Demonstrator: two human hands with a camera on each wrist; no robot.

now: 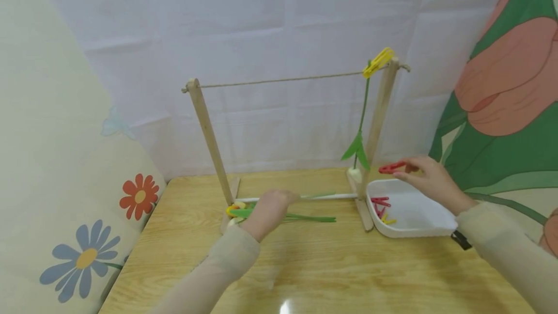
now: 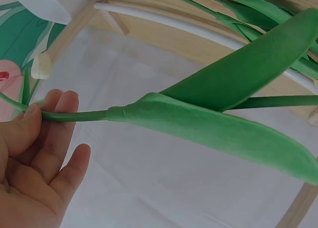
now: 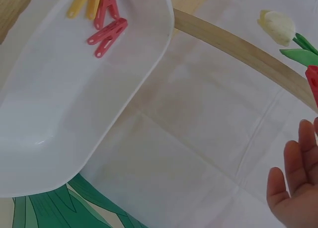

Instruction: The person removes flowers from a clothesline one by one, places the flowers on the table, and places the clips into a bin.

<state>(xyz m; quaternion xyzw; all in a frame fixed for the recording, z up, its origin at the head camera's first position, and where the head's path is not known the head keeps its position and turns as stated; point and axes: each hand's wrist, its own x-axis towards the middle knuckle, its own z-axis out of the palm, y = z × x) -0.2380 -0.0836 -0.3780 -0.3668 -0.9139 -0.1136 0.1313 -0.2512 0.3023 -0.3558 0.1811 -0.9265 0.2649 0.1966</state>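
My left hand [image 1: 271, 211] pinches the green stem [image 2: 87, 116] of an artificial flower between thumb and fingers. Two broad leaves [image 2: 198, 123] spread from that stem; its bloom lies outside the left wrist view. Near the right post, my right hand [image 1: 429, 182] pinches a red clothespin [image 1: 391, 167] above a white tray [image 1: 418, 232]. A white tulip [image 1: 355, 175] hangs bloom-down from the rope [image 1: 279, 80], its stem clipped by a yellow clothespin [image 1: 378, 63]. More flower stems [image 1: 316, 218] lie on the table, partly behind my left hand.
Two wooden posts [image 1: 212, 144] carry the rope, with a white bar [image 1: 340, 196] joining them low down. Red clothespins [image 3: 110, 37] and a yellow clothespin [image 3: 79, 2] lie in the tray. A white cloth [image 1: 270, 125] hangs behind the wooden table [image 1: 305, 270].
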